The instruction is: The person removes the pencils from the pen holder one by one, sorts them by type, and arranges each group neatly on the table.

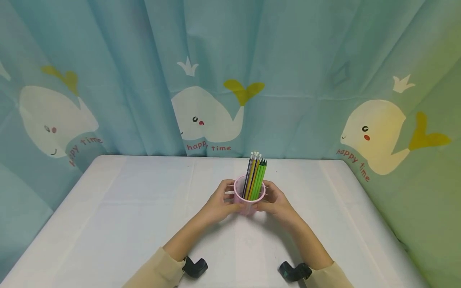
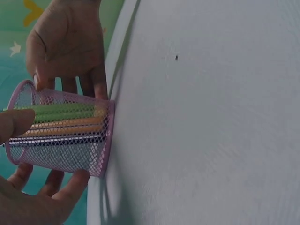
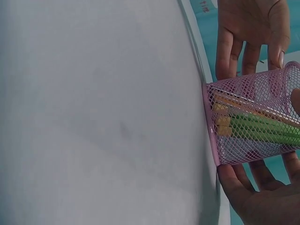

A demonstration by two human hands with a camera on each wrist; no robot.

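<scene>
A pink mesh pencil cup stands upright at the middle of the white table, its base at the tabletop. Inside it lean several pencils: green ones with dark points up, beside yellow and dark-striped ones with pale ends up. My left hand holds the cup from the left, thumb across the near side and fingers round the far side. From the right, my right hand holds it the same way. Through the mesh wall in the left wrist view, the pencils' lower parts show.
The white-covered table reaches back to a blue-green curtain printed with whales. Black wrist straps show at both sleeve cuffs. A small dark speck lies on the cloth in the left wrist view.
</scene>
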